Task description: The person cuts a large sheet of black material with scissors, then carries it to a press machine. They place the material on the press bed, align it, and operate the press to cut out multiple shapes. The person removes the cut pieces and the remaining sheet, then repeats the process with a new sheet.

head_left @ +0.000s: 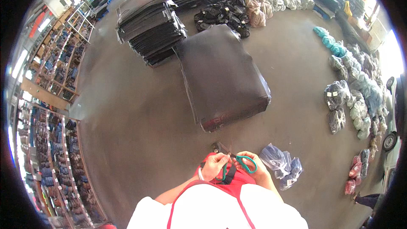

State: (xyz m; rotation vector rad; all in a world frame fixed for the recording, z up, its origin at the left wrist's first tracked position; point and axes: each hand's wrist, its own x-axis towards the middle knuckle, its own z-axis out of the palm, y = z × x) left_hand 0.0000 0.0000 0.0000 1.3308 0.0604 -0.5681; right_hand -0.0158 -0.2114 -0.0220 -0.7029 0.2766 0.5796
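Scissors in hand, no cutting visible yet on the stack ahead.
My right hand (254,166) is clamped on the green-handled scissors (241,161); my left hand (214,165) pinches near the blades. Long axis runs left-right, tips toward my left hand. The stack of dark sheets (220,76) lies on the floor beyond both hands, apparently untouched.

Just right of the large stack of flat black sheets (220,76) lie dark clear-plastic bundles bearing small white labels (337,95); below-right of it, crumpled bluish clear plastic bags (282,165); above-right, teal bagged bundles (330,42)
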